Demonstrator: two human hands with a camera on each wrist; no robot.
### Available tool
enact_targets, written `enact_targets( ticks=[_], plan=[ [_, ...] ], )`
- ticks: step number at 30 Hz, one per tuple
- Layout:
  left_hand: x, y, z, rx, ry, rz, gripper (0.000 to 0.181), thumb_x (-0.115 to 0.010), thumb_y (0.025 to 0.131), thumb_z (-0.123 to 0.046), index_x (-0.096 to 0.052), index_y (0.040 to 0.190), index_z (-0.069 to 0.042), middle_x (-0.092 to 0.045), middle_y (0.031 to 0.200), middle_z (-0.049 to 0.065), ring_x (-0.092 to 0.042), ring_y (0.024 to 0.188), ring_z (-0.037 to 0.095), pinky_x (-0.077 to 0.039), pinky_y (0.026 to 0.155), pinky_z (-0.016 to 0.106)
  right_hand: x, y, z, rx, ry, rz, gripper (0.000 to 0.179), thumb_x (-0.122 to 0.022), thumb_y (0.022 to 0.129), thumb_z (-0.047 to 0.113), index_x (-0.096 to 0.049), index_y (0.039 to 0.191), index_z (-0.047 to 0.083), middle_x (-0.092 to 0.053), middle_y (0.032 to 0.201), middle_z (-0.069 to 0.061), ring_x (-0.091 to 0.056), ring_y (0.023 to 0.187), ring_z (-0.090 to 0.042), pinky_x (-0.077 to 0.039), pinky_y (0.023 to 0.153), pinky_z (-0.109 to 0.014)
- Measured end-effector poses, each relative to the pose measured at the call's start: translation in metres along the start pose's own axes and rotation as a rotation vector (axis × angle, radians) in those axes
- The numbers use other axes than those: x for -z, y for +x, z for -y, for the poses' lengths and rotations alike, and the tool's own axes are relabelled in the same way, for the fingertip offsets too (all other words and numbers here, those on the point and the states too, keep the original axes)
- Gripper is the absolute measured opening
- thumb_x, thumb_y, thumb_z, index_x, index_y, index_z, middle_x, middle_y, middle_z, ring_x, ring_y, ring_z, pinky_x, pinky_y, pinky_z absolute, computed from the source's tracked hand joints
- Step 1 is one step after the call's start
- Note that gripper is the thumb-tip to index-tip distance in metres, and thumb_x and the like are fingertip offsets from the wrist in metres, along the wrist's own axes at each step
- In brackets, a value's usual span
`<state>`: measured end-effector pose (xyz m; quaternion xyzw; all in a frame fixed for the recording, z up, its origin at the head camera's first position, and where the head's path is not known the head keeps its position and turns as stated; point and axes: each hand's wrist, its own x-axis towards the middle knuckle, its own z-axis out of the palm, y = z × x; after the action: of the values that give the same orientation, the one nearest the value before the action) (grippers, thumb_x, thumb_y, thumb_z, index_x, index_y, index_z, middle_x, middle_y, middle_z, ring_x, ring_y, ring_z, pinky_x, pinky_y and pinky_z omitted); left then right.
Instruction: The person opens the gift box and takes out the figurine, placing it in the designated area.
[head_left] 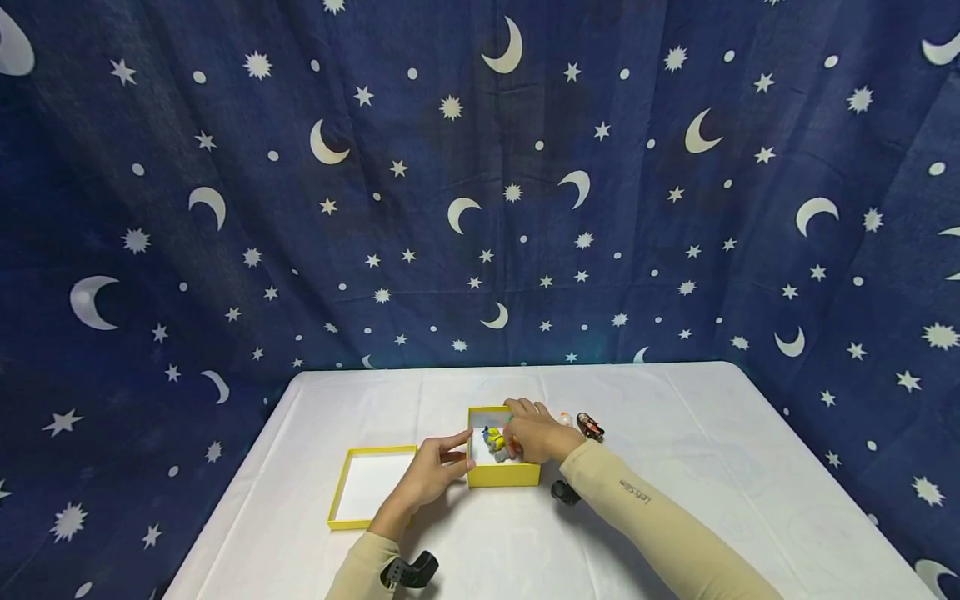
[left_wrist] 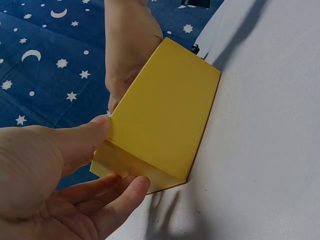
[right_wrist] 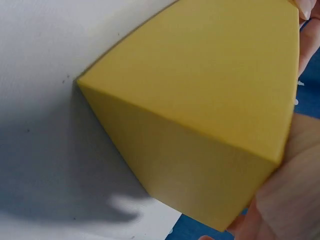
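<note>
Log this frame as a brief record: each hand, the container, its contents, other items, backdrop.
Left hand: touching the left side of the yellow box
Right hand: partly over the box's opening, at its right; grip unclear
Container: open-topped, on a white table
Contents: small toys, partly yellow and grey
Other items: shallow yellow-rimmed tray, left; dark-and-red figure, right
Backdrop: blue curtain, moons and stars

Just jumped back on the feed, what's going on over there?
A person's left hand touches the left side of an open yellow box, while the right hand reaches in over the right rim; its fingertips are hidden, so any grip is unclear. Small toy figures lie inside. The shallow yellow lid rests white inside up to the left. A dark toy figure lies on the white-covered table, right of the box.
</note>
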<state>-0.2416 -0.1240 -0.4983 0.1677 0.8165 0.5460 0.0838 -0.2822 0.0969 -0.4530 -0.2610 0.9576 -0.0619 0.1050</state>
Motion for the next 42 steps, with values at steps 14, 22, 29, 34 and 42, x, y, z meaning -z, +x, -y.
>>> enact_targets(
  ticks=[14,22,29,34,42],
  plan=[
    [0.000,-0.001,-0.002,0.017,-0.007,-0.018,0.054,-0.065,0.092,-0.015,-0.048,0.142,-0.006,-0.048,0.147,0.018,-0.059,0.122,0.038,-0.052,0.098,0.045,-0.007,0.006,-0.005,0.091,0.015,-0.055,0.022,-0.063,0.083,-0.004,-0.061,0.083,0.017,-0.036,0.152,-0.011,-0.026,0.145,-0.031,-0.016,0.119,-0.062],
    [0.000,0.000,0.000,-0.003,-0.009,-0.001,0.053,-0.063,0.093,-0.014,-0.047,0.143,-0.005,-0.045,0.148,0.020,-0.057,0.124,0.041,-0.052,0.098,0.045,-0.009,0.012,0.001,0.170,0.052,-0.073,0.028,-0.080,0.076,0.007,-0.060,0.092,0.019,-0.034,0.154,-0.010,-0.026,0.146,-0.032,-0.015,0.117,-0.066],
    [0.000,0.000,0.000,0.008,-0.006,-0.008,0.053,-0.064,0.093,-0.015,-0.048,0.142,-0.007,-0.046,0.148,0.020,-0.057,0.124,0.040,-0.053,0.096,0.044,-0.011,0.018,0.005,0.191,0.063,-0.072,0.024,-0.080,0.076,0.009,-0.066,0.089,0.024,-0.028,0.159,-0.011,-0.021,0.148,-0.040,-0.010,0.116,-0.070],
    [0.000,-0.001,-0.001,0.002,0.001,-0.008,0.054,-0.065,0.092,-0.016,-0.047,0.142,-0.004,-0.047,0.147,0.021,-0.058,0.122,0.040,-0.054,0.095,0.042,-0.012,0.020,0.006,0.195,0.071,-0.060,0.028,-0.080,0.074,0.006,-0.070,0.087,0.029,-0.026,0.161,-0.010,-0.017,0.150,-0.040,-0.007,0.116,-0.071],
    [0.001,-0.001,-0.003,-0.001,-0.021,-0.013,0.055,-0.066,0.091,-0.016,-0.048,0.142,-0.005,-0.047,0.147,0.020,-0.059,0.122,0.039,-0.055,0.094,0.042,-0.015,0.028,0.010,0.183,0.052,-0.049,0.035,-0.080,0.074,0.008,-0.075,0.089,0.038,-0.025,0.162,-0.008,-0.014,0.151,-0.039,-0.006,0.116,-0.071]
  ],
)
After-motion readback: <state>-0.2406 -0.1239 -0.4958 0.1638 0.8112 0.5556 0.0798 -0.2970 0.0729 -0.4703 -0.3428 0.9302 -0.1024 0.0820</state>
